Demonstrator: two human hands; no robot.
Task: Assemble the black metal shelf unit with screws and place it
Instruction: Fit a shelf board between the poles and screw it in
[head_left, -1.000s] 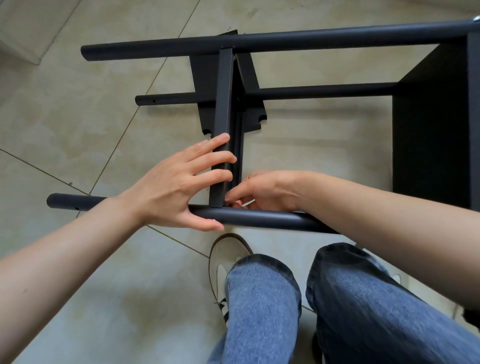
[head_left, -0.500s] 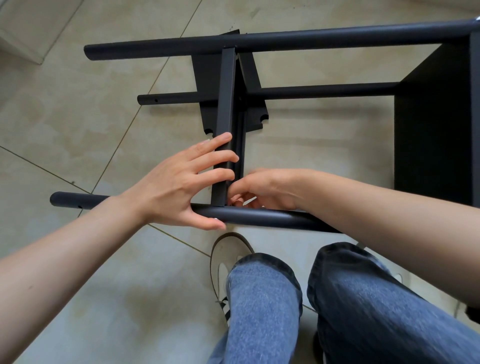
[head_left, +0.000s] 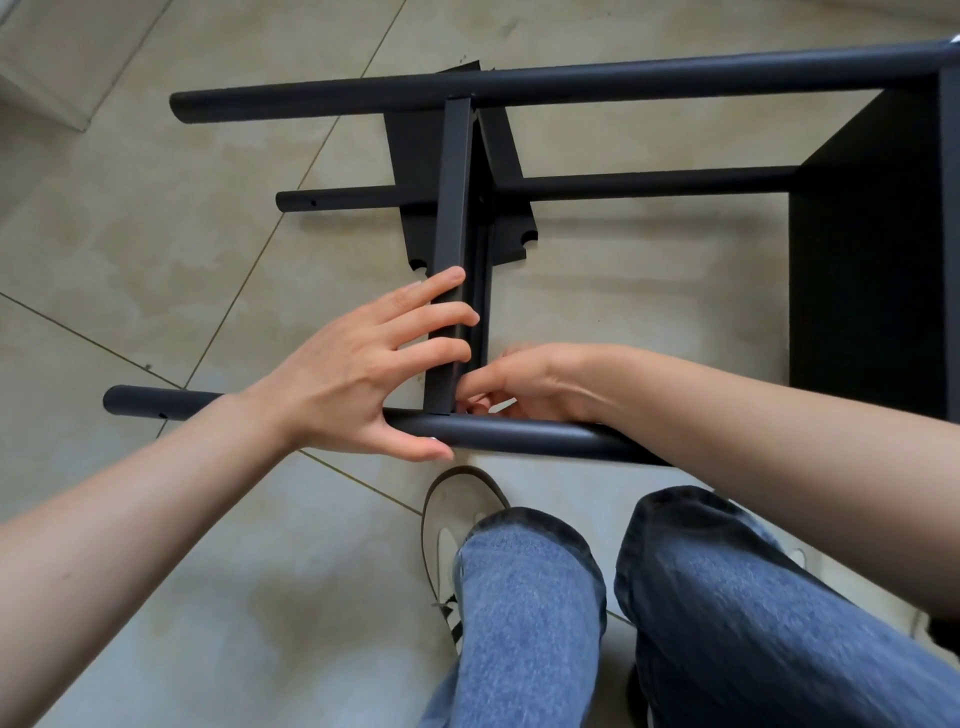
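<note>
At centre frame the near tube (head_left: 519, 434) of the shelf unit (head_left: 872, 249) is touched by the thumb of the left hand (head_left: 358, 374), whose straight fingers are spread against the upright panel edge (head_left: 452, 249). Just right, a small pale part (head_left: 501, 405) is pinched by the curled right hand (head_left: 524, 384). Behind, the unit is laid on the tiled floor (head_left: 156, 234).

Black metal shelf unit (head_left: 878, 249) on its side, 3 round tubes horizontal.
</note>
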